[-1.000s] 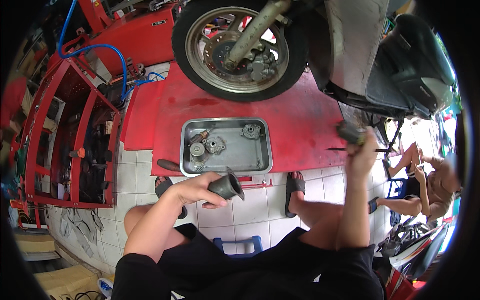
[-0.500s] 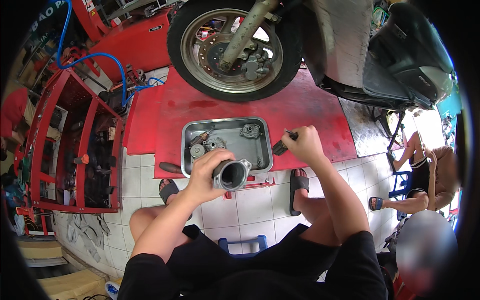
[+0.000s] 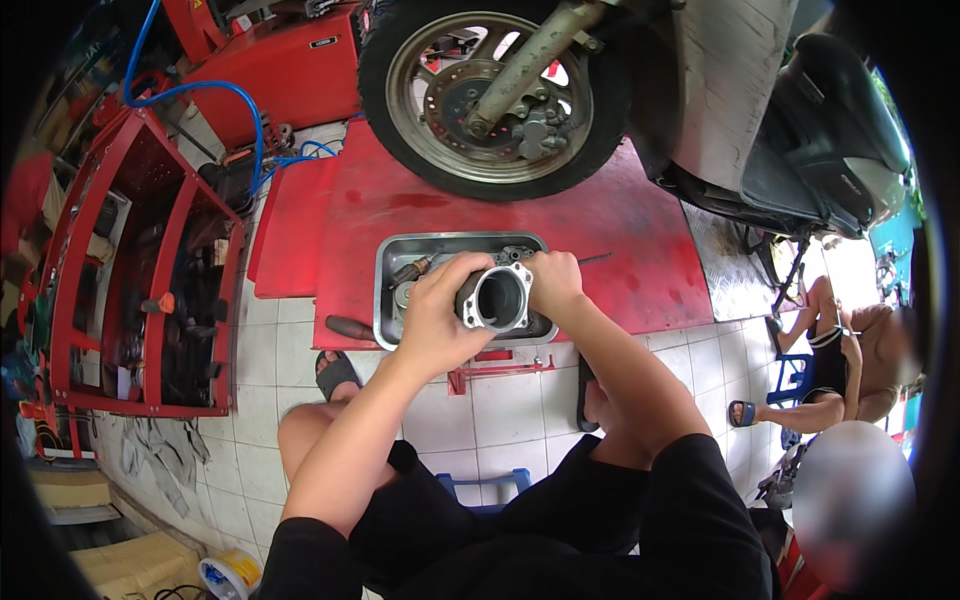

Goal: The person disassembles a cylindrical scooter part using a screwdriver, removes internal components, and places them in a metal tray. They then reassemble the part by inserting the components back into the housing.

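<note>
My left hand [image 3: 438,315] is wrapped round a flanged metal cylinder [image 3: 500,298], its round open end facing up toward me. My right hand [image 3: 553,282] is closed at the cylinder's right side; what its fingers hold is hidden, and a thin dark rod [image 3: 597,256] sticks out to its right. Both hands are over a steel tray [image 3: 380,295] with smaller metal parts, partly covered by hands and cylinder. A dark-handled tool [image 3: 349,328] lies left of the tray on the red platform [image 3: 630,280].
A scooter front wheel [image 3: 400,135] and body [image 3: 830,140] stand beyond the tray. At left are a red cabinet [image 3: 123,270], blue hose [image 3: 205,88] and a person in red [image 3: 25,210]. A seated person [image 3: 850,370] works at right. A blue stool [image 3: 515,478] is between my legs.
My left hand has raised and turned the cylinder upright over the tray. My right hand, earlier farther right with a dark object, has come in against the cylinder's right side.
</note>
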Available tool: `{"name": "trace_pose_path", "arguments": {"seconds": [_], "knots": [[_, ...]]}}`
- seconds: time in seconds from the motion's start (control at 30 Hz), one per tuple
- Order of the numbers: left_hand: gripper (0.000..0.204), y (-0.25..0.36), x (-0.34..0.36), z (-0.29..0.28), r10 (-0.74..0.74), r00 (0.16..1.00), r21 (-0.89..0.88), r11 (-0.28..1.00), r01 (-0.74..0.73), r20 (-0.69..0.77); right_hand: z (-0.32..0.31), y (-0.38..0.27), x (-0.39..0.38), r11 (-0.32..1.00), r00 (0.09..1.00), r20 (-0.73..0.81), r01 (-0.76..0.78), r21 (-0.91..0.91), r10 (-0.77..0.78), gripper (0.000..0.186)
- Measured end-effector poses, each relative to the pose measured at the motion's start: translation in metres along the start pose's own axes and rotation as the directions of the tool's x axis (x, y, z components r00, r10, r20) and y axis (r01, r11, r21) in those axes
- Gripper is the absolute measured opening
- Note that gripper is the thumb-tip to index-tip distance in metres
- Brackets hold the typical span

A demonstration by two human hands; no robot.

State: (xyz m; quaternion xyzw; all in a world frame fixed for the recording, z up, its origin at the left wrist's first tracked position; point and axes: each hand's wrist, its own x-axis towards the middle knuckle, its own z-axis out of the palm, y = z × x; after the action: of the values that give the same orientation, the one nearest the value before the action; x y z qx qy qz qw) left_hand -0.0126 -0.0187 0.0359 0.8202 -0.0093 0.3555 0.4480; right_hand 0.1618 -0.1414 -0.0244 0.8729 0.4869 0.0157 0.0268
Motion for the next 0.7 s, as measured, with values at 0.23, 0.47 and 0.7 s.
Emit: {"name": "trace_pose_path", "arguments": {"seconds": [0.23,0.47,0.7], "knots": [[0.053,0.003,0.004,-0.019,-0.135,0.989,-0.095,0.987,0.130,-0.053,0.013,-0.033,0.008,0.995,0.989,0.122,0.087,-0.046,-0.081,0.026],[0.055,0.007,0.006,-0.027,-0.213,0.975,-0.142,0.969,0.202,-0.070,0.046,-0.035,0.005,0.982,0.978,0.086,0.190,-0.013,-0.189,0.030],[0.042,0.005,0.006,-0.028,-0.196,0.978,-0.097,0.977,0.189,-0.072,0.033,-0.030,-0.003,0.996,0.985,0.149,0.087,-0.001,-0.086,0.026]]}}
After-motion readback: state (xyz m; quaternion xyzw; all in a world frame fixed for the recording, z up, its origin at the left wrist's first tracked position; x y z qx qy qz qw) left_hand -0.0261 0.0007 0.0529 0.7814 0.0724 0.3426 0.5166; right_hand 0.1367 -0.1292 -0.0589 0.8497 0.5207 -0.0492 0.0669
